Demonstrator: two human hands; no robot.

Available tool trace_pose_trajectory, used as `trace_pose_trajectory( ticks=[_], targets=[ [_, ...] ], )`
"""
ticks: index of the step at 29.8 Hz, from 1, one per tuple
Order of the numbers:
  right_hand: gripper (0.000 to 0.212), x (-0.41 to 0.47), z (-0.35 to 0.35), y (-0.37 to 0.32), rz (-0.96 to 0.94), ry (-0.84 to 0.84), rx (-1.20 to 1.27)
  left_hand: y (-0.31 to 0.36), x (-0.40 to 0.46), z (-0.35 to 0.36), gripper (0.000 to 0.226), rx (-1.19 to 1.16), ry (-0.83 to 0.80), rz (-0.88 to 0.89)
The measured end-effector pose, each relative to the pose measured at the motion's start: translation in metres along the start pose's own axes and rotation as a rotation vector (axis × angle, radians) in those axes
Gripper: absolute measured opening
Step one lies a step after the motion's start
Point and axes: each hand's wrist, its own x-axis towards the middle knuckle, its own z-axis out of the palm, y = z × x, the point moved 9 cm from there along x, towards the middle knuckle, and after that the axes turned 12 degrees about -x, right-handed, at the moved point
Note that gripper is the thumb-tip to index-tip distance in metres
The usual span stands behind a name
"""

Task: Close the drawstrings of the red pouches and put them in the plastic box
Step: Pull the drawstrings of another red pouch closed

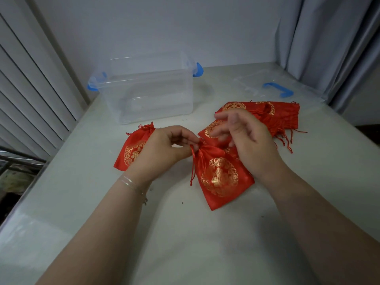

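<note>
Red pouches (222, 177) with gold medallions; blue-latched clear box (150, 89).

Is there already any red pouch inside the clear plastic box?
No, the plastic box holds no pouch; the red pouches all lie on the table.

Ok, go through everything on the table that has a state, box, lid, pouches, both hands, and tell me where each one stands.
plastic box: open, nothing inside
lid: off, lying flat on the table to the right
front pouch: mouth gathered shut, lying on the table
left pouch: mouth drawn closed, lying flat
pouch pile: mouths ungathered, stacked behind the right hand
left hand: pinching the front pouch's neck
right hand: fingers spread, holding nothing
</note>
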Motion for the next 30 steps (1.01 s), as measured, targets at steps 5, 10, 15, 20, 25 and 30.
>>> trace_pose_trajectory(
  ticks=[5,10,15,20,25,30],
  targets=[
    [0.021,0.002,0.031,0.019,0.044,-0.206,-0.091,0.018,-0.006,0.015,0.024,0.177,0.008,0.227],
    [0.016,0.004,0.029,0.027,0.140,-0.193,0.031,0.033,-0.014,0.021,0.019,0.400,0.060,0.449],
    [0.021,0.001,0.033,0.035,0.259,-0.251,0.193,0.047,-0.024,0.031,0.016,0.665,0.096,0.655],
    [0.025,0.000,0.031,0.031,0.235,-0.343,0.149,0.054,-0.030,0.041,0.010,0.827,0.062,0.764],
    [0.024,0.002,0.025,0.022,0.156,-0.273,0.038,0.056,-0.031,0.041,0.011,0.816,0.068,0.793],
    [0.022,0.004,0.023,0.018,0.098,-0.156,-0.009,0.053,-0.029,0.034,0.013,0.724,0.122,0.760]
  ],
)
